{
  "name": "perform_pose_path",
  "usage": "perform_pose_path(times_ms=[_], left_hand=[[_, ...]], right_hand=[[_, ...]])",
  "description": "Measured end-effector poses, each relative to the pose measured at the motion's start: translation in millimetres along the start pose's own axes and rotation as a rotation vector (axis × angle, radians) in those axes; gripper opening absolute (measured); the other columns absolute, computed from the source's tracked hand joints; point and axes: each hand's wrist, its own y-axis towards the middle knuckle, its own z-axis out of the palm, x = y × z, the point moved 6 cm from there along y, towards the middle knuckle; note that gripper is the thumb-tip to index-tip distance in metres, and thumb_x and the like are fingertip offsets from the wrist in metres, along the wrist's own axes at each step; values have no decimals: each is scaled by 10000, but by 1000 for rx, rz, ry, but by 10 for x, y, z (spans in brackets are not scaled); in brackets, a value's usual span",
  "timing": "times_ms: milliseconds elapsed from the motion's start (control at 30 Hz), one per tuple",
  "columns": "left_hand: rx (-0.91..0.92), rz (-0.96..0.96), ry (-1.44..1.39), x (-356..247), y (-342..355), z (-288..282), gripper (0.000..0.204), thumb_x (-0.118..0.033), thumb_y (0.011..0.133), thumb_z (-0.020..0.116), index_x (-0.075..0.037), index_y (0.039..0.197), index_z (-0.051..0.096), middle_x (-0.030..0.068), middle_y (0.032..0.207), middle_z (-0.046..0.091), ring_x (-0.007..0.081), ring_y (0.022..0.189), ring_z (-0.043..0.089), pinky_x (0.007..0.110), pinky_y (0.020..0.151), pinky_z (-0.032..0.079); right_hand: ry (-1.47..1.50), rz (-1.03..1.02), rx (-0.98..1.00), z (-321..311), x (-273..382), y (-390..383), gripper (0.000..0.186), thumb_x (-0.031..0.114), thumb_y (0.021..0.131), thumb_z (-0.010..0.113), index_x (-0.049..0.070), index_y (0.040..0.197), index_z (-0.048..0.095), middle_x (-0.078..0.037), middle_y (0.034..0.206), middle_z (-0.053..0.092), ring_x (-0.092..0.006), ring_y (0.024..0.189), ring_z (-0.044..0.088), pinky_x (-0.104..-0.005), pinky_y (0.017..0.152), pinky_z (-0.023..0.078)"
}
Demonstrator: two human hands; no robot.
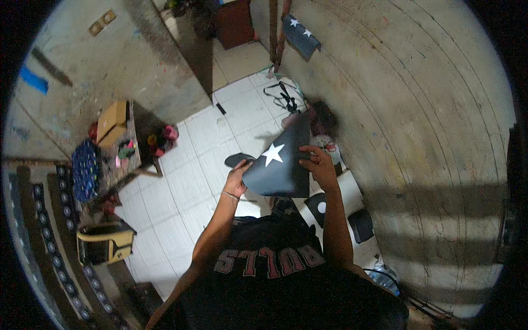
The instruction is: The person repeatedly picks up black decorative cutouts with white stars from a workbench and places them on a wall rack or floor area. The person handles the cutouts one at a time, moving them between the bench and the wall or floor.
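In front of my body I hold up a black sheet [294, 170] with a white star [273, 155] on it. My left hand [236, 179] is closed on the sheet's left edge. A dark rounded piece [236, 160] shows right beside those fingers; I cannot tell whether the hand holds it too. At the sheet's right side my right hand [322, 168] pinches the edge, its thumb and fingertips against the black surface. The sheet bends between both hands, its upper corner pointing away from me.
To the left, a cardboard box [113, 124] sits on a small table [132, 143], near a blue patterned bag [86, 170] and a yellowish chair [107, 242]. Black straps [283, 98] lie ahead on the tiles. By the right wall are a white-circled black piece [316, 207] and red-handled scissors [330, 147].
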Motion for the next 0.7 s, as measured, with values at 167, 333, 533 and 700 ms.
perform_pose_path(times_ms=[167,333,533,700], left_hand=[[-149,109,57,-709,844,46,393,-7,878,551,24,1259,458,101,1058,611,153,870,637,235,658,561],[-395,314,500,-1622,1543,16,519,-96,857,604,-37,1335,410,117,1168,567,268,996,594,374,731,547],[-473,772,1310,-2959,2552,-459,255,-173,706,746,-10,886,668,132,922,691,254,807,655,356,721,505],[-413,934,1544,-3769,3292,-587,312,-66,695,646,-66,1000,581,160,866,674,344,804,651,433,727,508]], right_hand=[[-304,101,47,-302,95,1012,521,161,682,753,169,1180,601,-122,870,645,-238,782,612,-364,738,495],[-799,-241,-79,-551,236,2007,375,92,725,691,117,1096,646,-148,852,670,-328,762,636,-385,697,495],[-850,47,-323,-1087,-332,2983,164,73,734,669,68,894,707,-151,745,663,-341,676,625,-382,631,490],[-585,181,-588,-1517,-401,3447,191,4,763,619,50,924,710,-91,706,662,-166,616,600,-309,590,470]])
